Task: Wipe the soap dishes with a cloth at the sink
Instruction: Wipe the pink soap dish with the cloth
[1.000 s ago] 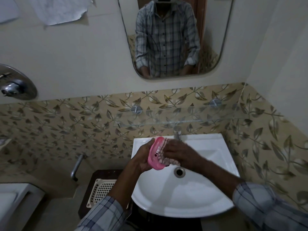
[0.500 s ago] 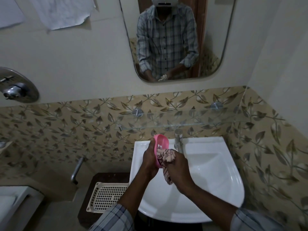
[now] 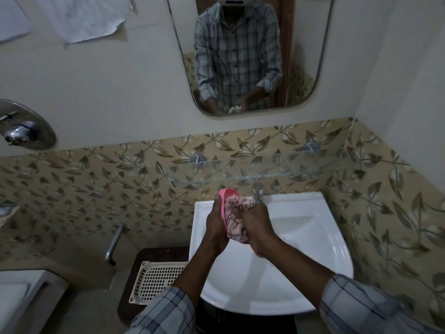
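Head cam, looking down at a corner washbasin. Far left on the wall there's a chrome shower valve. Lower down a cream perforated tray sits on a dark stand just beside the sink's left edge.

Then the action. The left hand holds the pink soap dish up on edge over the back-left part of the sink, fingers wrapped round its back and thumb hooked on the rim. Right against it, the right hand has its fingers bunched tight on a pink patterned cloth, pushing the wad into the dish's hollow. The tap stands just behind the hands at the sink's back edge.

I'd say it's mid-wipe on the inside of this dish. Tips imo:
- Hold the left grip firm so the dish doesn't twist.
- Work the cloth into the curve near the rim and the far end, where soap gunk tends to sit.
- Flip it and do the underside.
- Do it all over the basin, so drips or a slipped dish land there and not on the floor.

Can't see any other dishes from here, so no idea how many are left.
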Available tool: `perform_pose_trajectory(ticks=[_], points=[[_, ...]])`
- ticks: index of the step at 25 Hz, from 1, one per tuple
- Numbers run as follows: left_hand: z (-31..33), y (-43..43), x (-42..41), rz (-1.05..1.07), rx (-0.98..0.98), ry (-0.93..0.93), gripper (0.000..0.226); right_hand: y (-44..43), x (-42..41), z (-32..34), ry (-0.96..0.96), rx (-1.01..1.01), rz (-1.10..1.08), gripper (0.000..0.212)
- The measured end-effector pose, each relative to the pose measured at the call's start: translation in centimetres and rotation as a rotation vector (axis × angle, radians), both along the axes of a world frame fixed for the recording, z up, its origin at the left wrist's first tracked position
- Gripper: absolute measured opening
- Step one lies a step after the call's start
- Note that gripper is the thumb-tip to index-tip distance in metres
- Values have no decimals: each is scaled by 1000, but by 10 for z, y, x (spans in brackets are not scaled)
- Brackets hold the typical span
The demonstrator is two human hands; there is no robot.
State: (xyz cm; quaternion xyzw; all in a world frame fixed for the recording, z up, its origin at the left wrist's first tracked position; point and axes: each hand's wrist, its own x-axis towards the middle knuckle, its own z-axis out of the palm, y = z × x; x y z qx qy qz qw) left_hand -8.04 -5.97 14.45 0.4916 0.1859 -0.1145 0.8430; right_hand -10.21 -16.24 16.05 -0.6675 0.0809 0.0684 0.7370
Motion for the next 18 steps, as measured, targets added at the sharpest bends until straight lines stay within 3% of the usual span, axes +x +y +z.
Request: perform_pose_trajectory(ticks=[1, 2, 4, 6, 7, 8, 10, 11, 12, 14, 16, 18], points=[[0, 3, -1, -14, 6, 3, 63, -2, 1, 1, -51, -43, 17, 13], [4, 8, 1, -37, -9, 17, 65, -9, 2, -2, -232, -202, 72, 17], [13, 20, 9, -113, -30, 46, 66, -31, -4, -3, -720, -576, 411, 29], [14, 24, 10, -188, -2, 101, 68, -58, 4, 0, -1152, -872, 603, 25], [12, 22, 8, -195, 3, 116, 70, -61, 8, -3, -1216, -901, 580, 23], [10, 19, 7, -172, -5, 116, 70, -57, 8, -8, -1132, -826, 487, 24], [10, 14, 9, -113, -43, 100, 68, -28, -3, -9, -588, -426, 239, 26], [11, 15, 11, -107, -71, 99, 67, -15, -9, -14, -424, -305, 181, 25], [11, 18, 14, -110, -85, 110, 67, -11, -11, -20, -455, -324, 177, 27], [10, 24, 17, -175, -120, 166, 67, -27, -7, -29, -841, -534, 333, 27], [9, 24, 10, -298, -199, 229, 66, -63, 27, -24, -1345, -889, 526, 19], [5, 23, 6, -306, -290, 267, 56, -82, 58, -7, -1516, -1212, 611, 18]])
